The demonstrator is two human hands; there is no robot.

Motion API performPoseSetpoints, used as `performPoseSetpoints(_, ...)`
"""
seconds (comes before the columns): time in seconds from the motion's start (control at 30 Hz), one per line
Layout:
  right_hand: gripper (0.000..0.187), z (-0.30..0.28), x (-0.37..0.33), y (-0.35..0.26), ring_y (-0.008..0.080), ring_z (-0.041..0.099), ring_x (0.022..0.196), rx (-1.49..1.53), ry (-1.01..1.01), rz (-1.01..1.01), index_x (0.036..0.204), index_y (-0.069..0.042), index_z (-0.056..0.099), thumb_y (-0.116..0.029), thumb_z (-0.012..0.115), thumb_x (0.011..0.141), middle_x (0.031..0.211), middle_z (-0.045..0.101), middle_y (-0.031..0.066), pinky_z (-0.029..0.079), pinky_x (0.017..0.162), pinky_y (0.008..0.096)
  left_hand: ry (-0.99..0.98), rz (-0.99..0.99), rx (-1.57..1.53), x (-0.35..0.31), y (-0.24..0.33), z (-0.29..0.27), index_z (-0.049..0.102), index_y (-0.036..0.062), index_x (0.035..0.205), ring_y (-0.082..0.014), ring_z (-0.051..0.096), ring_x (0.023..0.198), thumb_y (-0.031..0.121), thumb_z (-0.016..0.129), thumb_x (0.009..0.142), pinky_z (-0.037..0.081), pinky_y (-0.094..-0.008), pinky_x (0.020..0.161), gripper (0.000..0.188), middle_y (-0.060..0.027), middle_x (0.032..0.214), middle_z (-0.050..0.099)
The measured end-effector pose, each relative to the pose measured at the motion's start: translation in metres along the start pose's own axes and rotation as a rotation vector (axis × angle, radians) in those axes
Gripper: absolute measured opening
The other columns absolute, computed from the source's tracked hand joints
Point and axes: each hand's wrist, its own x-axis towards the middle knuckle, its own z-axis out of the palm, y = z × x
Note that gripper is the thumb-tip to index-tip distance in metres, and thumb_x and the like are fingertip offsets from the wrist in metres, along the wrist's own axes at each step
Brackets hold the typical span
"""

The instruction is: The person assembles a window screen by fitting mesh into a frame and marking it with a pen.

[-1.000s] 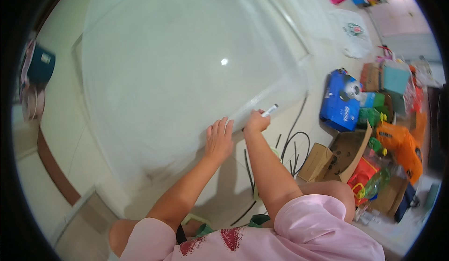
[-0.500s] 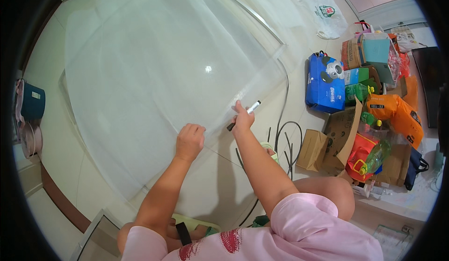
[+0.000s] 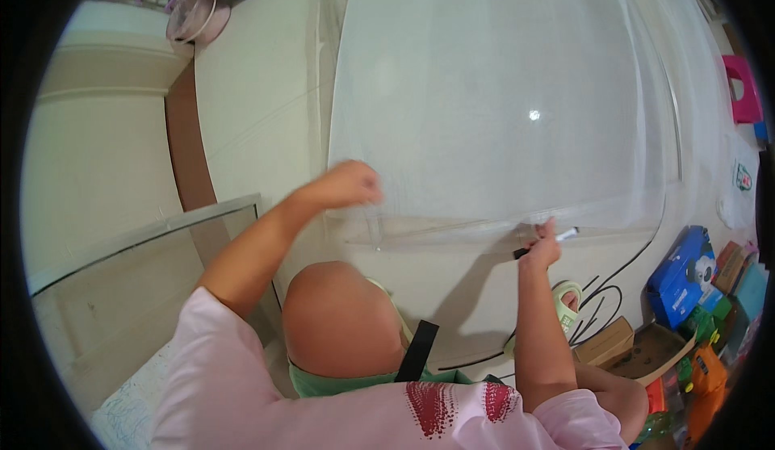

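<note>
A large translucent white sheet (image 3: 484, 71), apparently fine mesh, is spread over the floor before me. A thin metal frame strip (image 3: 676, 127) runs along its right side. My left hand (image 3: 349, 185), slightly blurred, hovers over the sheet's near left corner. Its fingers are curled in, and whether they pinch the sheet is hidden. At the near edge, toward the right, my right hand (image 3: 542, 250) is closed around a marker pen (image 3: 568, 234) with a white barrel and a black end. That hand's index finger points out to the sheet's edge.
A framed screen panel (image 3: 145, 248) stands at my left. A pink bucket (image 3: 199, 18) is at the far left. Black cord (image 3: 617, 288) coils beside my slippered foot. Right of it are a blue box (image 3: 682, 276), an open carton (image 3: 650, 349) and bottles. A pink stool (image 3: 743, 91) stands far right.
My view has turned left, so the sheet sits farther right in it. My left hand has moved left along the near edge to the corner. My right hand still holds the marker pen.
</note>
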Motion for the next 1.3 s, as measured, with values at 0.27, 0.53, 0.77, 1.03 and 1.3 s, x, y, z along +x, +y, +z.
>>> performPoseSetpoints(0.27,0.031,0.02,-0.004,0.015,0.0104,0.037,0.045,-0.163,-0.001,0.147,0.077,-0.004,0.054,-0.028,0.072,0.079,0.066,0.051,0.0014,0.028,0.039,0.0254,0.888,-0.366,-0.32,-0.011,-0.092,0.058,0.059,-0.0026,0.099,-0.0191,0.06,0.079,0.026,0.066,0.082,0.048,-0.0302,0.079,0.034,-0.0108,0.088,0.064)
performPoseSetpoints(0.53,0.038,0.015,-0.029,0.015,0.0101,0.038,0.046,-0.149,-0.238,0.269,0.075,-0.006,0.053,-0.04,0.069,0.081,0.062,0.053,0.0024,0.027,0.041,0.0237,0.728,-0.038,-1.024,-0.008,-0.027,0.044,0.062,0.0,0.097,-0.0093,0.056,0.07,0.013,0.061,0.085,0.045,-0.0246,0.06,0.018,-0.0028,0.081,0.063)
performPoseSetpoints(0.77,0.049,0.037,-0.046,-0.008,0.0201,0.061,0.074,0.179,-0.422,0.375,0.091,-0.005,0.048,-0.05,0.066,0.079,0.091,0.062,0.0124,0.032,0.042,0.0227,0.777,0.029,-1.165,-0.021,-0.007,0.009,0.062,0.0007,0.098,-0.0104,0.056,0.069,0.013,0.061,0.085,0.045,-0.0243,0.063,0.018,-0.0022,0.081,0.062)
performPoseSetpoints(1.03,0.032,0.041,0.0,-0.01,0.0127,0.049,0.054,-0.124,-0.284,0.192,0.074,-0.012,0.048,-0.028,0.076,0.075,0.061,0.048,-0.0012,0.03,0.045,0.0253,0.799,-0.199,-1.019,-0.011,-0.049,0.058,0.061,0.002,0.102,-0.0094,0.056,0.072,0.014,0.061,0.085,0.045,-0.0241,0.063,0.022,-0.0018,0.088,0.062)
performPoseSetpoints(1.3,0.034,0.014,0.015,0.007,0.0154,0.053,0.054,-0.251,-0.069,0.172,0.084,-0.005,0.051,-0.027,0.075,0.076,0.064,0.051,0.0027,0.031,0.041,0.0267,0.709,-0.138,-0.778,0.006,-0.046,0.07,0.06,0.0023,0.102,-0.0086,0.055,0.066,0.006,0.056,0.084,0.046,-0.0251,0.056,0.019,-0.0036,0.082,0.063)
